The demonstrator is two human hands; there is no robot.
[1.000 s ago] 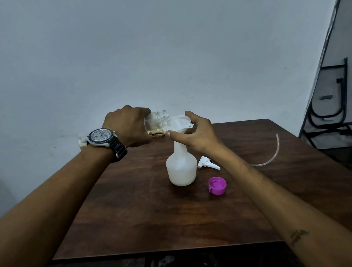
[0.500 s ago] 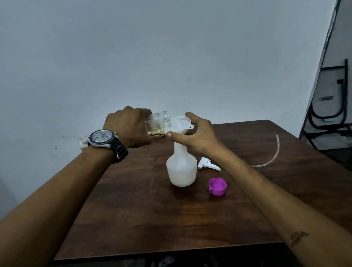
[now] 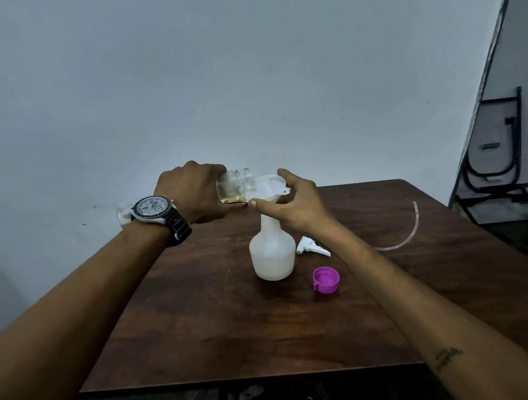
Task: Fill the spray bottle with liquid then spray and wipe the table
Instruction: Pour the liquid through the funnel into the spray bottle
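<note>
A white spray bottle (image 3: 272,255) without its head stands upright mid-table, with a white funnel (image 3: 269,188) in its neck. My right hand (image 3: 294,205) pinches the funnel's rim from the right. My left hand (image 3: 194,196) grips a clear jar (image 3: 235,184) tipped on its side, its mouth over the funnel and a little yellowish liquid in it. The white trigger head (image 3: 312,247) lies on the table just right of the bottle, its clear tube (image 3: 408,232) curving off to the right.
A purple cap (image 3: 325,280) lies open side up in front of the bottle to the right. The brown wooden table (image 3: 233,325) stands against a pale wall. A black metal frame (image 3: 497,151) stands at the right, past the table's corner.
The jar's mouth has lifted slightly higher over the funnel. Both hands, the bottle and the funnel stay in place.
</note>
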